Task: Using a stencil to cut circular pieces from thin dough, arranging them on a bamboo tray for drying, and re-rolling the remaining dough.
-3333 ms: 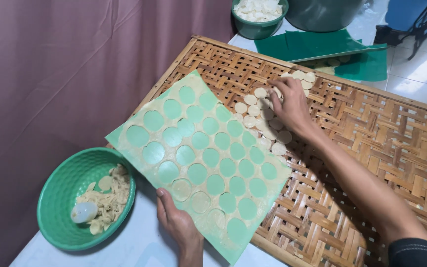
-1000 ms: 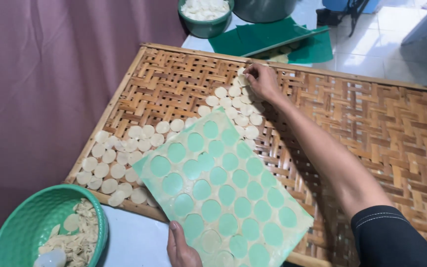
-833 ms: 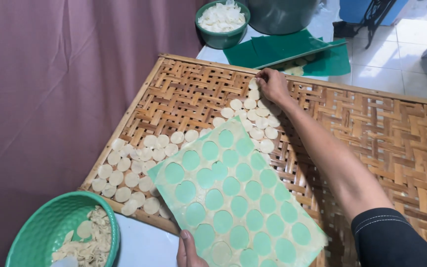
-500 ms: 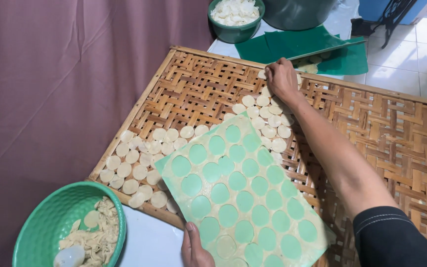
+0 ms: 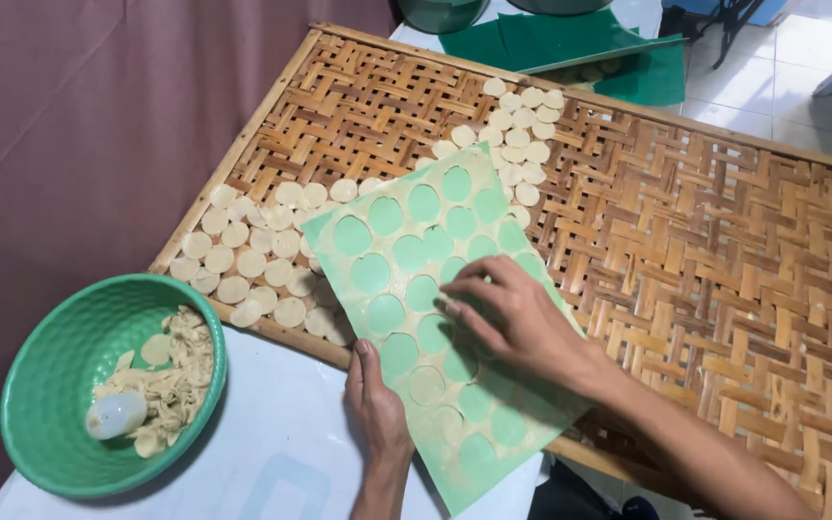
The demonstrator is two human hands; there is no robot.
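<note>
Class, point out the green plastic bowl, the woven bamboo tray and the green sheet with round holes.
Green plastic bowl [image 5: 50,356], head view, bare inner wall.
Woven bamboo tray [image 5: 724,250], head view, bare weave.
Green sheet with round holes [image 5: 392,231], head view, upper part.

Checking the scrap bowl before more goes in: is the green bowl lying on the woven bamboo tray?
No, the green bowl sits on the white surface beside the woven bamboo tray, clear of its frame.

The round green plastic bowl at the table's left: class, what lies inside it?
The round green plastic bowl holds a heap of pale dough scraps and a small whitish rounded object. Whatever lies beneath the scraps is covered and cannot be seen.
</note>
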